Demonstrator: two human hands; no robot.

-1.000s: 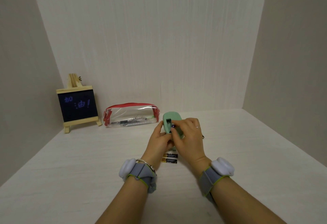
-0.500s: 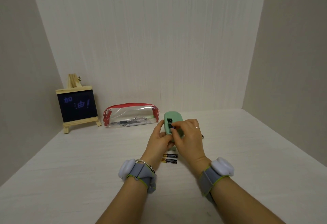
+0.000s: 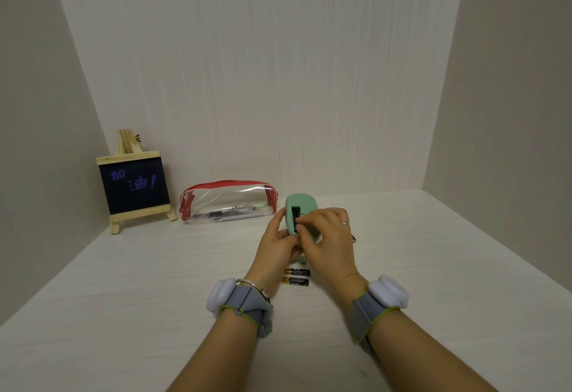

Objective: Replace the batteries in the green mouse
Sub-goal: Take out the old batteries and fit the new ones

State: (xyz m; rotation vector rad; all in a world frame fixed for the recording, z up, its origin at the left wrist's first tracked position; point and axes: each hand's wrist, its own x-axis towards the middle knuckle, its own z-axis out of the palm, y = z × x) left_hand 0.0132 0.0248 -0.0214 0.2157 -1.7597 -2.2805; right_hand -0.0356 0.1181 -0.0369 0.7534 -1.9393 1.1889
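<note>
Two batteries (image 3: 296, 277) lie side by side on the table (image 3: 123, 283), at 6 o'clock from the green mouse (image 3: 299, 212). Mouse is held off the surface, underside up, battery bay open. Left hand (image 3: 275, 244) clamps the mouse body at 9 o'clock. Right hand (image 3: 328, 237) fingertips are pinched together at the bay; whether they grip a cell: cannot tell. Risks: cell slips from pinch and rolls off; polarity reversed; spring contact bent by forcing at an angle.
</note>
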